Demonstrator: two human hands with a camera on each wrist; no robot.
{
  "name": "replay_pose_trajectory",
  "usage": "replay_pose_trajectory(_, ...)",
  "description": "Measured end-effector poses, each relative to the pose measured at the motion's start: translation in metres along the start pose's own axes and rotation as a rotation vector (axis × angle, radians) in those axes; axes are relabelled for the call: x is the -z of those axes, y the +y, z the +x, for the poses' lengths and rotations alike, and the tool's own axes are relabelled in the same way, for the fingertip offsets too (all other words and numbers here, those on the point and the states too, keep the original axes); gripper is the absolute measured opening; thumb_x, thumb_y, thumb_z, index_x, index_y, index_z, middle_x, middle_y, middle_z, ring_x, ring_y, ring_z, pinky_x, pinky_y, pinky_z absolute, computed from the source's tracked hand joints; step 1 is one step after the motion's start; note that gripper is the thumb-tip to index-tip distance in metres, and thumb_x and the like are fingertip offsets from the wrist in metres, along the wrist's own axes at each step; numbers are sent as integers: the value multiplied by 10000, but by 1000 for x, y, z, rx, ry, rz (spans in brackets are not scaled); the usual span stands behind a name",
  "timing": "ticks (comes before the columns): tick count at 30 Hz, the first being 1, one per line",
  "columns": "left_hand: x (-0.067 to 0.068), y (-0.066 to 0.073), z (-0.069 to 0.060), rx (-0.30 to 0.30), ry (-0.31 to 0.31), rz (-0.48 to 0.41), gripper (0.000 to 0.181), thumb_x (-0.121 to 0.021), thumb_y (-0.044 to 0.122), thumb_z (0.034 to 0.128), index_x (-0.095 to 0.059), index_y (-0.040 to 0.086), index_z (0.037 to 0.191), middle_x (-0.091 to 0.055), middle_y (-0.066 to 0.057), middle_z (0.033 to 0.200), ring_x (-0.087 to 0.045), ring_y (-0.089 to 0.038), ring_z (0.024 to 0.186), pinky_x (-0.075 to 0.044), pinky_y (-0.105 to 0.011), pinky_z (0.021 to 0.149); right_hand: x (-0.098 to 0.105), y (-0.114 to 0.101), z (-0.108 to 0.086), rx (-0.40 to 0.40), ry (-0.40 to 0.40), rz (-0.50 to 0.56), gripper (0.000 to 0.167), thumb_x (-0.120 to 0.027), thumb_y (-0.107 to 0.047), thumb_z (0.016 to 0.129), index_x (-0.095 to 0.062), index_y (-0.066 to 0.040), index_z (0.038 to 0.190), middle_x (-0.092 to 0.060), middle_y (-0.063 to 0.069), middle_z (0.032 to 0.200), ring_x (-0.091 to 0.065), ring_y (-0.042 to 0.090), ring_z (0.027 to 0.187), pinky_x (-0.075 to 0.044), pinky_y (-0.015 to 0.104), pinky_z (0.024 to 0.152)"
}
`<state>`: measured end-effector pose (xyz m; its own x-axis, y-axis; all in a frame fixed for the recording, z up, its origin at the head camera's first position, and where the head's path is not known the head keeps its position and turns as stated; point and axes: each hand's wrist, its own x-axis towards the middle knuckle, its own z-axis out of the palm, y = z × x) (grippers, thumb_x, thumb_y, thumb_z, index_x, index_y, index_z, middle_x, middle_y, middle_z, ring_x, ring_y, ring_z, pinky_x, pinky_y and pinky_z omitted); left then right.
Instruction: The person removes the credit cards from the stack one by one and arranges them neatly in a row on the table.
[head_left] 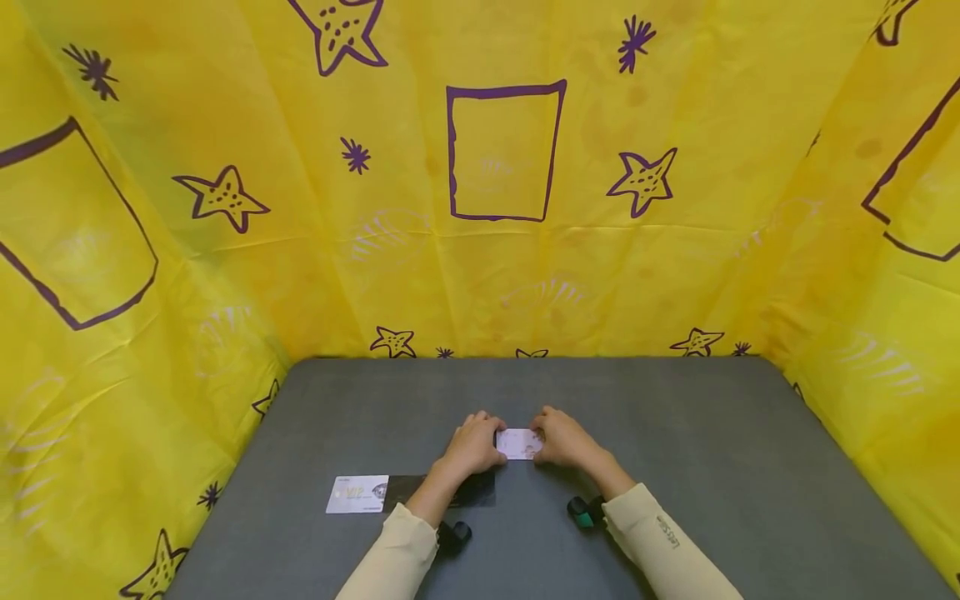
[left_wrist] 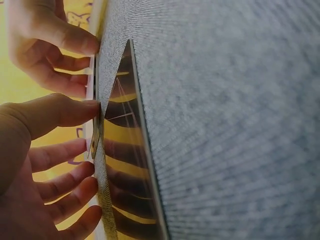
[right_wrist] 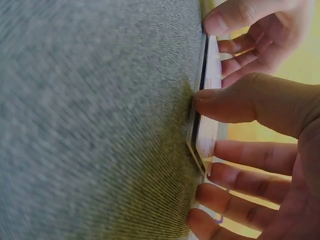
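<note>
A small stack of cards, pinkish-white on top (head_left: 519, 444), lies on the grey table between the two hands. My left hand (head_left: 477, 443) pinches its left end between thumb and fingers; my right hand (head_left: 564, 439) pinches the right end the same way. In the right wrist view the stack (right_wrist: 209, 100) shows a dark layer beneath the pale top, low against the cloth. Beside my left forearm lie a white card marked VIP (head_left: 357, 494) and a glossy dark flat piece (head_left: 477, 492), also seen in the left wrist view (left_wrist: 131, 150).
The grey table (head_left: 712, 467) is enclosed by a yellow curtain (head_left: 420, 275) with purple stars behind and at both sides. Black wrist devices (head_left: 453, 537) sit under both wrists, the right one (head_left: 585, 512) with a green patch.
</note>
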<state>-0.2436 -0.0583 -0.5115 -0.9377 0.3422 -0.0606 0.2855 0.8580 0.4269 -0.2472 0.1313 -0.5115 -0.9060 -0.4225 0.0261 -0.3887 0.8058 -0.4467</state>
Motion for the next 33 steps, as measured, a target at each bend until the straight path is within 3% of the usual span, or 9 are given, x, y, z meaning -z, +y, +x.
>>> replay_pose_trajectory(15, 12, -5, 4, -61, 16, -13, 484, -807, 221, 765, -648, 66, 1195, -620, -96, 1155, -546, -274, 1076, -448, -414, 955, 10, -2, 2, 31, 23, -55, 443, -843, -193, 700, -700, -19, 1082, -576, 73, 954, -482, 174, 826, -423, 336, 725)
replay_pose_trajectory(23, 17, -9, 2, -80, 79, 22, 498, -832, 312, 719, -692, 125, 1158, -638, -53, 1114, -561, -252, 1018, -476, -431, 857, 14, -4, 0, 62, 43, -33, 459, -833, -169, 711, -683, -19, 1119, -569, 68, 1003, -494, 175, 877, -445, 348, 761)
replay_pose_trajectory(33, 20, -10, -5, -100, 80, 55, 493, -809, 359, 726, -691, 154, 1158, -645, -25, 1106, -553, -221, 999, -468, -418, 866, 15, -4, -3, 85, 46, 5, 438, -834, -197, 718, -684, -43, 1100, -589, 60, 1036, -511, 168, 907, -458, 356, 781)
